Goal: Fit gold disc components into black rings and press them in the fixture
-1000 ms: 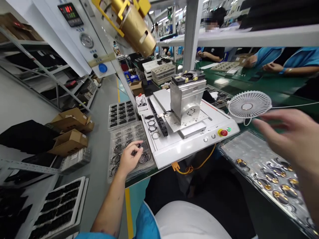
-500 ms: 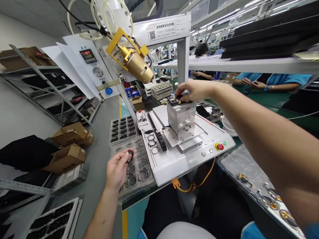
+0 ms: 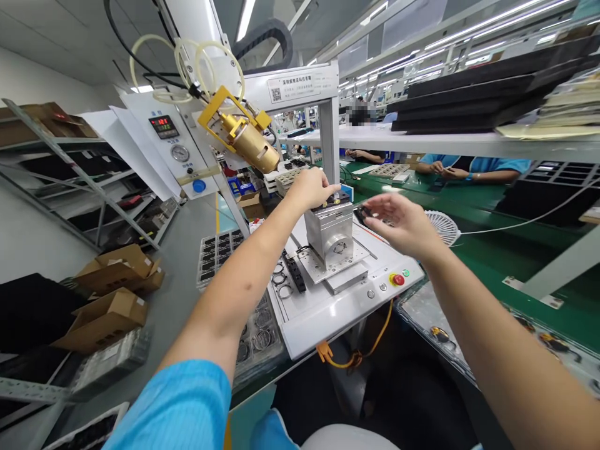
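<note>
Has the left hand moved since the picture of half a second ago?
Yes. Judged against the metal block, the left hand has moved away from the tray of rings, forward and rightward to the block's top.

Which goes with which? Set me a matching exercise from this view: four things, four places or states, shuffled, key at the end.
1. Left hand
2. Right hand
3. Red button
4. Blue knob

A. Below the round gauge
B. Holding a dark part
C. On the front of the white machine base
D. At the top of the metal block

Right pairs: 1-D, 2-B, 3-C, 4-A
</note>
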A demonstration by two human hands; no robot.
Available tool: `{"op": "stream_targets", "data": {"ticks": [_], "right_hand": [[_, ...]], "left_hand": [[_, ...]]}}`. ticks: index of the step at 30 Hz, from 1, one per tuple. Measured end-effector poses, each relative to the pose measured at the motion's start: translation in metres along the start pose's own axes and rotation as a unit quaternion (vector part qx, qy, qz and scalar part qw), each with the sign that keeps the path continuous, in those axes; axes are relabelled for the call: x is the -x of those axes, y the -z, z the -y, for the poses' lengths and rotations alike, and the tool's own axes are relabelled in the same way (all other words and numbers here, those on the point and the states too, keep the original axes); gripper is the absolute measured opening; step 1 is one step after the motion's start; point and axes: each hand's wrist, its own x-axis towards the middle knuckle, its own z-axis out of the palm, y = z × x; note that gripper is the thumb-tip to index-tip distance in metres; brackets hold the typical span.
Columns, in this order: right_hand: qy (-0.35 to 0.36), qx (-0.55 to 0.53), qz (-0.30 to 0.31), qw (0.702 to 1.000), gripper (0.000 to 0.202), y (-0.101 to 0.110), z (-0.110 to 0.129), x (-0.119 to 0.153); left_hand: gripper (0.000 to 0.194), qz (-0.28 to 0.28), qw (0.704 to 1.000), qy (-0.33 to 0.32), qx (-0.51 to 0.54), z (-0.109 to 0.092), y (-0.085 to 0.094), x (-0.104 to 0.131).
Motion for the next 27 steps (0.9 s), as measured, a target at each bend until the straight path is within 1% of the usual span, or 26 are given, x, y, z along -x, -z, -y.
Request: {"op": "stream_targets", "data": {"ticks": [1,3,5,7,9,10,11,13,16,18,20,22,23,25,27], "right_hand": [[-0.018,0.002,0.000,1.000,0.042,0.005,-0.001,0.019],[-0.069,-0.001,-0.007,0.998,0.044,0.017,-0.009,0.062],[-0.137,-0.008,-0.015,0.990,0.046,0.029,-0.028,0.107],[-0.213,-0.010,-0.021,0.977,0.051,0.039,-0.052,0.146],[-0.283,-0.004,-0.020,0.959,0.059,0.044,-0.078,0.175],[-0.314,0.007,-0.014,0.949,0.064,0.046,-0.088,0.183],[-0.339,0.025,-0.003,0.940,0.069,0.045,-0.098,0.188],[-0.368,0.072,0.037,0.926,0.079,0.041,-0.110,0.187],[-0.359,0.154,0.109,0.914,0.085,0.028,-0.117,0.174],[-0.346,0.205,0.147,0.904,0.086,0.019,-0.120,0.170],[-0.338,0.239,0.166,0.895,0.088,0.012,-0.123,0.172],[-0.335,0.247,0.167,0.894,0.090,0.009,-0.127,0.177],[-0.336,0.244,0.164,0.895,0.092,0.008,-0.129,0.179],[-0.337,0.235,0.153,0.899,0.094,0.011,-0.133,0.180],[-0.334,0.227,0.145,0.903,0.093,0.018,-0.135,0.176]], "left_hand": [[0.045,0.020,1.000,-0.002,-0.007,-0.001,-0.002,-0.006],[0.052,0.040,0.999,-0.009,-0.006,0.001,-0.002,-0.006],[0.055,0.058,0.998,-0.034,0.003,0.006,0.000,0.006],[0.052,0.081,0.995,-0.066,0.010,0.012,-0.001,0.024],[0.045,0.077,0.993,-0.091,0.010,0.017,-0.004,0.039],[0.048,0.067,0.993,-0.096,0.006,0.020,-0.007,0.044],[0.055,0.056,0.994,-0.098,0.003,0.021,-0.010,0.048],[0.065,0.055,0.994,-0.096,0.001,0.023,-0.013,0.048],[0.061,0.083,0.993,-0.082,0.035,0.022,-0.008,0.050],[0.058,0.079,0.991,-0.082,0.070,0.020,-0.002,0.065],[0.059,0.049,0.989,-0.090,0.103,0.017,0.000,0.097],[0.058,0.022,0.984,-0.101,0.144,0.015,-0.008,0.143],[0.056,0.022,0.979,-0.106,0.173,0.015,-0.016,0.169],[0.051,0.009,0.964,-0.090,0.252,0.017,-0.041,0.222],[0.042,0.030,0.942,-0.009,0.333,0.016,-0.075,0.269]]}}
